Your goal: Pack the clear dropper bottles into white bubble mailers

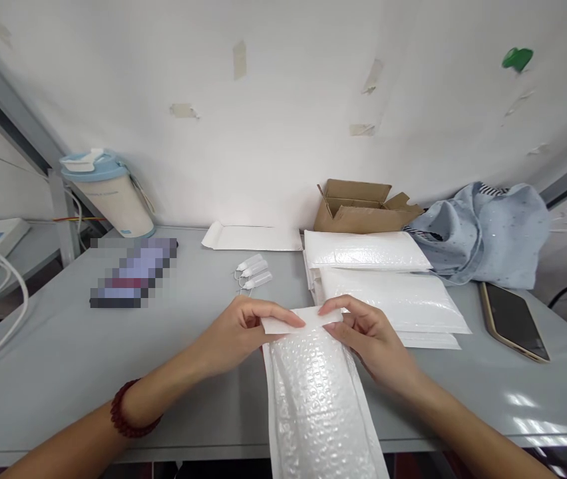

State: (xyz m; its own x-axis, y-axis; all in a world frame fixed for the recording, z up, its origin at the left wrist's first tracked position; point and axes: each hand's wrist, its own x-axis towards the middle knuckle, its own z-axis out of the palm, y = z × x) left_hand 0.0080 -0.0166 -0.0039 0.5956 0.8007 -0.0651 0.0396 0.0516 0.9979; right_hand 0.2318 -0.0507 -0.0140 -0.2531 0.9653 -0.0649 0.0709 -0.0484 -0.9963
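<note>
A white bubble mailer (313, 392) stretches toward me over the table's front edge, its flap end held up between both hands. My left hand (243, 332) pinches the flap's left corner between thumb and fingers. At the right corner, my right hand (368, 332) grips the same flap, thumb below and forefinger on top. Just beyond my left hand lie several small white tubes (254, 271) with thin loops. Bubble mailers (388, 293) are stacked right behind my right hand. Another white mailer (258, 238) lies flat by the wall.
Behind the stack is an open cardboard box (363, 207), with a light blue cloth bag (488, 233) beside it. A phone (513, 320) lies at the right. On the left stand a tumbler (111, 193) and a blurred-out flat object (134, 274). White cables (18, 313) hang at far left.
</note>
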